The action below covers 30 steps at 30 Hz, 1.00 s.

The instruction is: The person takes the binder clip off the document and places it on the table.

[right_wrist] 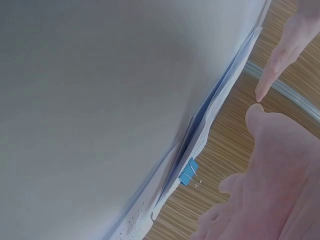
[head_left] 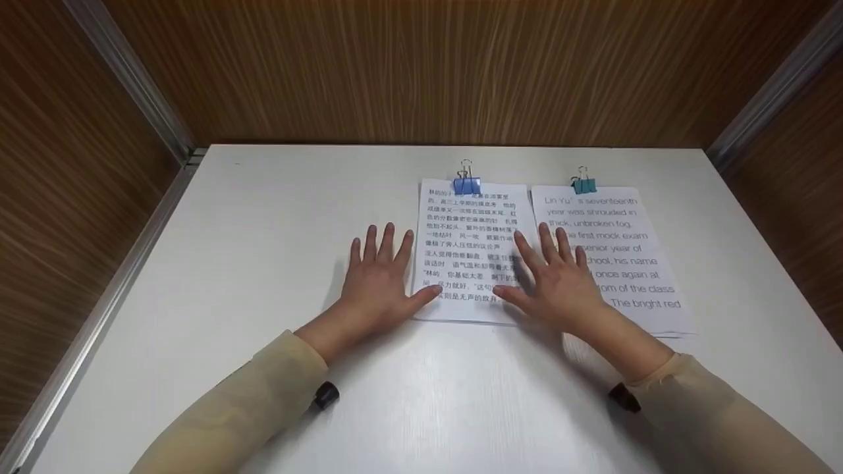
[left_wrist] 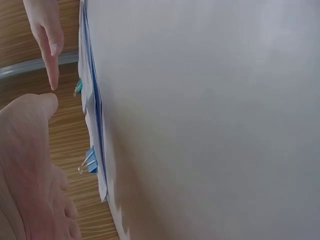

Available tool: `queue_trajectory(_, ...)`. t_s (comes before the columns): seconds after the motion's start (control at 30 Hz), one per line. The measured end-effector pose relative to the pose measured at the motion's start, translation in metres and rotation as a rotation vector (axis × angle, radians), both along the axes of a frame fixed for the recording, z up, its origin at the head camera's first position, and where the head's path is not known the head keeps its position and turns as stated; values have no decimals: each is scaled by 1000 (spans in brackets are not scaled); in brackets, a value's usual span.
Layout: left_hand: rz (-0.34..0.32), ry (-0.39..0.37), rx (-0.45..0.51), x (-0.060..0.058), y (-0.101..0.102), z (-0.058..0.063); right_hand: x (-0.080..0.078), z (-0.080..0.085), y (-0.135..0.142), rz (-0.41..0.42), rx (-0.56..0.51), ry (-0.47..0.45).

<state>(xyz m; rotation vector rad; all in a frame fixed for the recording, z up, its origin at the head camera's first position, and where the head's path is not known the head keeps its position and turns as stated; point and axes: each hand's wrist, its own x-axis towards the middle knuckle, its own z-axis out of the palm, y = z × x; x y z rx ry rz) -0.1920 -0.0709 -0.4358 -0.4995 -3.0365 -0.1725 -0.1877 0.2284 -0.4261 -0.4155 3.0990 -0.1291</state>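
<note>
Two stacks of printed paper lie side by side on a white table. A blue binder clip grips the top of the left stack, which bears Chinese text; a teal binder clip tops the right stack, printed in English. My left hand is spread at the left stack's left edge, its thumb overlapping the lower corner. Fingers apart, my right hand overlaps the inner edges of both stacks. Both wrist views show the hands raised above the paper, holding nothing.
Wood-grain panels enclose the white table at the back and both sides, with metal strips at the corners. A dark cylindrical piece shows by the left sleeve, and another dark piece by the right sleeve.
</note>
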Motion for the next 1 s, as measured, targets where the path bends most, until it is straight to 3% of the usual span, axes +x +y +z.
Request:
queue_trajectory(0.5,-45,-61,28,-20,13,0,-16,1,3,35,28,-72)
queue_trajectory(0.8,-82,-158,7,-33,16,-5,-32,-5,5,59,17,-155)
queue_trajectory(1.0,-78,-212,-20,-37,13,-8,-36,-8,6,82,29,-196)
